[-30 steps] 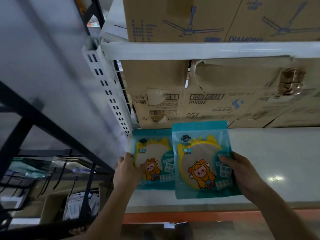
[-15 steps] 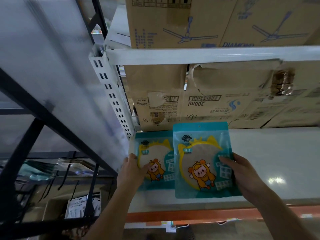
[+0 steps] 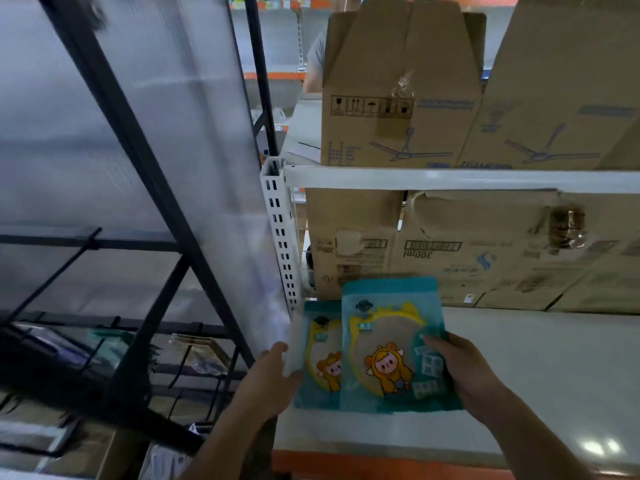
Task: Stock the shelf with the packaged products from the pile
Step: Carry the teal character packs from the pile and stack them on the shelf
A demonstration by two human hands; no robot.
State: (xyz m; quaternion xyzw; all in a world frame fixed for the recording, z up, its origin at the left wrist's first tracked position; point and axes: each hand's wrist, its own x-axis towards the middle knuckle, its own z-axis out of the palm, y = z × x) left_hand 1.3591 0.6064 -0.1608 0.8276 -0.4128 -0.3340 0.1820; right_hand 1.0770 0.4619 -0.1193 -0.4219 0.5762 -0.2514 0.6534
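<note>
head view: the right hand [image 3: 464, 372] grips the right edge of a teal packet with a cartoon pig [image 3: 391, 344], thumb on its front, held over the white shelf [image 3: 540, 372]. it overlaps a second matching packet [image 3: 320, 358] at the shelf's left end, whose left edge the left hand [image 3: 268, 382] pinches. cardboard boxes [image 3: 467, 247] stand behind, just beside the perforated upright [image 3: 282, 244].

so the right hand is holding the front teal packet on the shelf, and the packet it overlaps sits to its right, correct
Not quite. In the head view the right hand does hold the front teal packet on the shelf, but the overlapped packet sits to its left, at the left hand.
</note>
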